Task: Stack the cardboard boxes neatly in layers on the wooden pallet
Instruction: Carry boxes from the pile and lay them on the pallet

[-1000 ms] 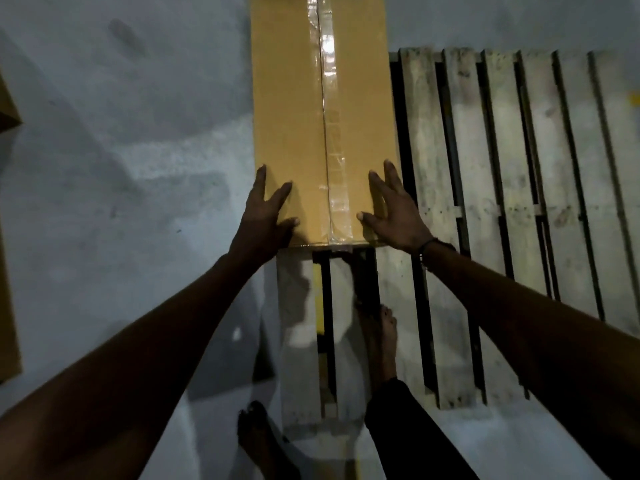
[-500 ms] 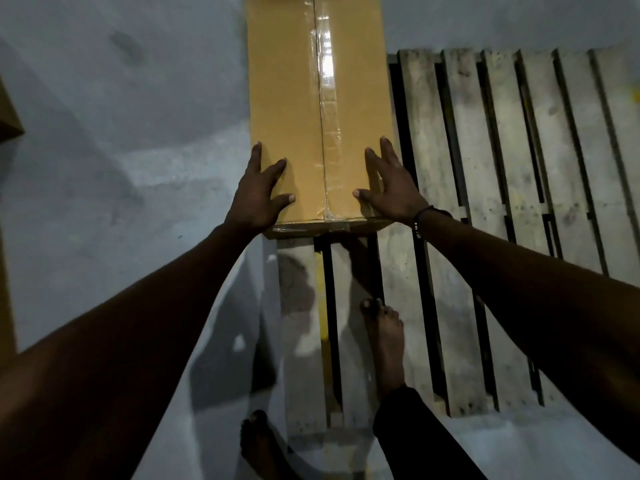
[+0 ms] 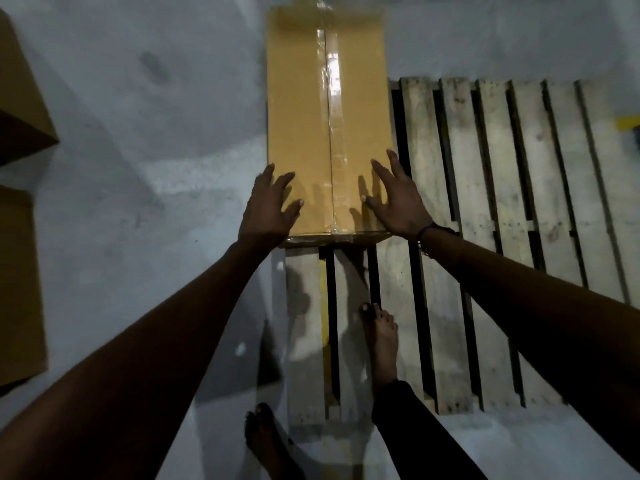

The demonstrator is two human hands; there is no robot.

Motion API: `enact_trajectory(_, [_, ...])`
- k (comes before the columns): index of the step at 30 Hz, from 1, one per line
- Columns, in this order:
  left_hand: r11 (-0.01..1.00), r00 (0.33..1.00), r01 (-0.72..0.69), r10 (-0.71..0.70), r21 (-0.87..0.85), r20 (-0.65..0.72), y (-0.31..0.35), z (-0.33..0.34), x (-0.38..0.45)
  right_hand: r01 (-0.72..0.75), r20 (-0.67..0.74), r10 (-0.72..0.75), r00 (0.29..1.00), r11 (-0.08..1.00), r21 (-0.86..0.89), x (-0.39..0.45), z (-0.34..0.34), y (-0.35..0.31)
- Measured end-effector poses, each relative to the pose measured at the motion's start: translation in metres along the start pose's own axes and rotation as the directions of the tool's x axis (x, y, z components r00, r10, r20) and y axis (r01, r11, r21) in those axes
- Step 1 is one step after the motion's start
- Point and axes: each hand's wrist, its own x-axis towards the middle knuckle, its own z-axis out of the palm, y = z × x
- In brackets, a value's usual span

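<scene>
Seemingly to square it up, we have the box (image 3: 325, 126) lying lengthwise ahead of both hands along the pallet (image 3: 485, 237) edge. Our left hand (image 3: 268, 206) and right hand (image 3: 398, 199) lie on its near end, fingers spread flat and gripping nothing, arms outstretched.

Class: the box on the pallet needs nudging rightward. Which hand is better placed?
Probably the left hand: it rests at the cardboard box's left edge, while the right hand lies flat on top.

A wooden pallet (image 3: 491, 209) lies on the grey floor (image 3: 138, 168), bearing one taped cardboard box (image 3: 298, 133) at its left edge.
</scene>
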Motion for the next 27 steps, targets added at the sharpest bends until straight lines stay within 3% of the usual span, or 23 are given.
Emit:
enact_trajectory(6, [0.995,0.992,0.021,-0.033,-0.095,-0.124,0.040,-0.094,-0.077,0.037,-0.099,-0.021,0.995,0.986,0.164,-0.054,-0.079,-0.088])
enact_trajectory(16, [0.964,0.908,-0.023,-0.090,-0.264,-0.409,0.110,-0.344,-0.260,0.209,-0.220,-0.143,0.965,0.924,0.319,-0.202,-0.218,-0.337])
enact_trajectory(27, [0.913,0.762,0.005,-0.269,-0.409,-0.590,0.116,-0.556,-0.452,0.409,-0.127,-0.390,0.912,0.843,0.349,-0.342,-0.239,-0.553])
